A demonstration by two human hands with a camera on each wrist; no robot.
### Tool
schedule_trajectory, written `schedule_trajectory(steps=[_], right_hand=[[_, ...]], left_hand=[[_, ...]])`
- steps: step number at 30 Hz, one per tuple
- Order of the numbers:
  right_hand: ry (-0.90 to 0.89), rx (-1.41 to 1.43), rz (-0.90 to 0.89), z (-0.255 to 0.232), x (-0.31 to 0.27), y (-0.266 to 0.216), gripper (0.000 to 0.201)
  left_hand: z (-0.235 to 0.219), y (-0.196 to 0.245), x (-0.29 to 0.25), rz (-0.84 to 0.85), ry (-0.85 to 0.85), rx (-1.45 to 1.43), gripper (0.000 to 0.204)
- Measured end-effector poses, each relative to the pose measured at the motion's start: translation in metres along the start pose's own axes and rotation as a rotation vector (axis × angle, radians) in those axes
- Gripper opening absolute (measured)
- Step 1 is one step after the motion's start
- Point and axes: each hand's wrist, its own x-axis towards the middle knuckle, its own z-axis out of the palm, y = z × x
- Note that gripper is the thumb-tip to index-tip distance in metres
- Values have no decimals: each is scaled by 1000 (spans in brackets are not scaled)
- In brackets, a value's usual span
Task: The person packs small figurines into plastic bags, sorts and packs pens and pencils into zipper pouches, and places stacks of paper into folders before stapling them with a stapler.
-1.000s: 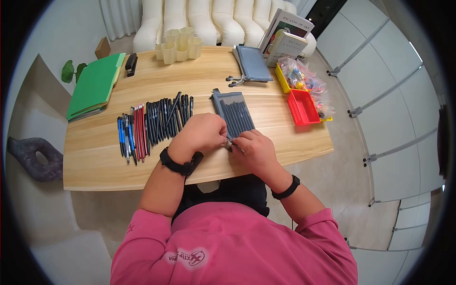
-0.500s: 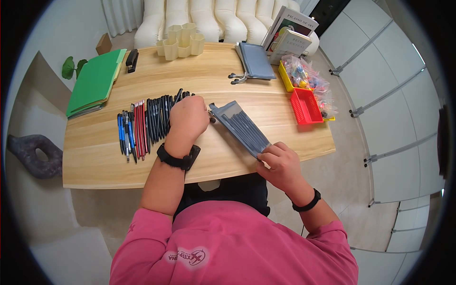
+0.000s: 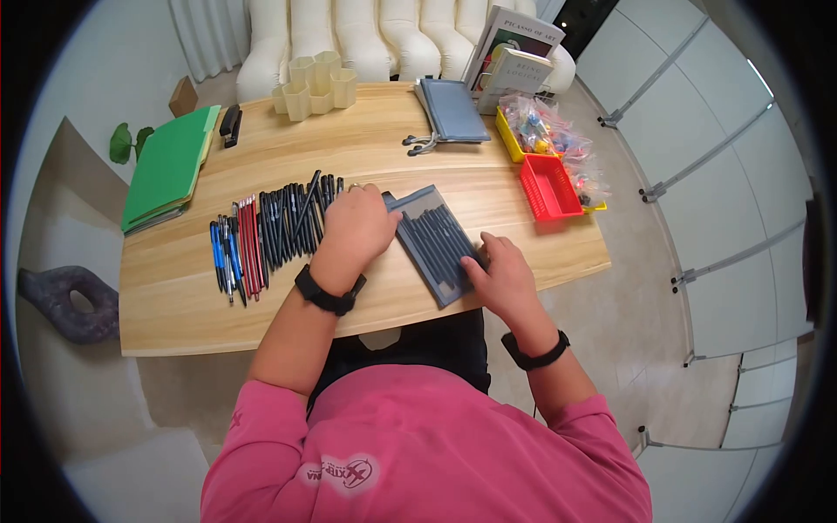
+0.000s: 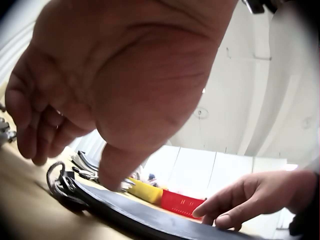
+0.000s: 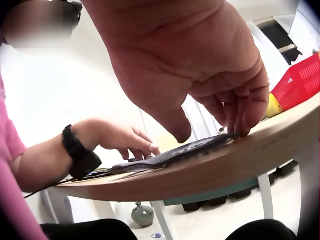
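Your two hands attend a grey mesh pouch (image 3: 422, 200) lying flat on the bench (image 3: 174, 296), near its front edge and directly before you, presumably so that both ends stay within reach. Dark pens (image 3: 436, 244) show through the mesh, side by side along its length, probably to keep the pouch thin. Your left hand (image 3: 359, 225) hovers at the upper left corner, fingers loosely bent and holding nothing; the left wrist view shows its thumb above the end with the cord loop (image 4: 49, 172), contact uncertain. Your right hand (image 3: 506, 275) is relaxed, thumb apart from the fingers; these touch the far right side, perhaps to steady it. To the left, black pens (image 3: 283, 222), red pencils (image 3: 251, 244) and blue pens (image 3: 218, 253) lie roughly in a row, seemingly grouped by colour for easy picking.
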Motion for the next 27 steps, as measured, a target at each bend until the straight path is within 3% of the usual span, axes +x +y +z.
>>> schedule_trajectory(steps=[5, 7, 8, 10, 11, 13, 14, 16, 17, 18, 20, 21, 23, 24, 25, 27], right_hand=[[-92, 63, 76, 6, 21, -9, 53], [-185, 9, 106, 2, 27, -15, 62], [-182, 14, 107, -1, 31, -17, 62], [-316, 41, 152, -5, 36, -18, 67], [-313, 44, 154, 7, 37, -6, 67], [-175, 482, 145, 36, 41, 21, 66], [-169, 487, 145, 40, 42, 28, 66], [-153, 1016, 277, 24, 43, 16, 62], [-235, 1008, 333, 7, 44, 10, 48], [-229, 1012, 332, 6, 47, 11, 48], [-338, 1272, 159, 5, 51, 15, 39], [-337, 1275, 155, 3, 51, 12, 39], [-203, 1312, -36, 1, 52, 3, 34], [-203, 1316, -34, -1, 50, -2, 34], [-146, 1324, -67, -5, 49, -8, 33], [-82, 1348, -104, -4, 48, -13, 33]], left_hand=[[7, 7, 21, 110, -83, 83, 45], [14, 8, 36, 86, -319, -35, 39], [18, 6, 39, 88, -318, -29, 39], [22, 3, 42, 101, -283, -294, 30], [25, 2, 43, 105, -284, -290, 30], [26, 0, 45, -6, -468, -884, 22], [25, -2, 44, -1, -468, -878, 22], [20, -3, 39, 101, -402, -1235, 17], [16, -6, 40, 164, -373, -1211, 15], [11, -2, 38, 169, -375, -1205, 15], [0, 2, 32, 301, -299, -1386, 15], [-8, 7, 29, 345, -258, -1414, 19], [-18, 13, 21, 404, -165, -1428, 23], [-23, 16, 16, 460, -76, -1444, 28], [-32, 21, 9, 448, -76, -1469, 50], [-43, 27, -6, 445, -86, -1382, 62]])
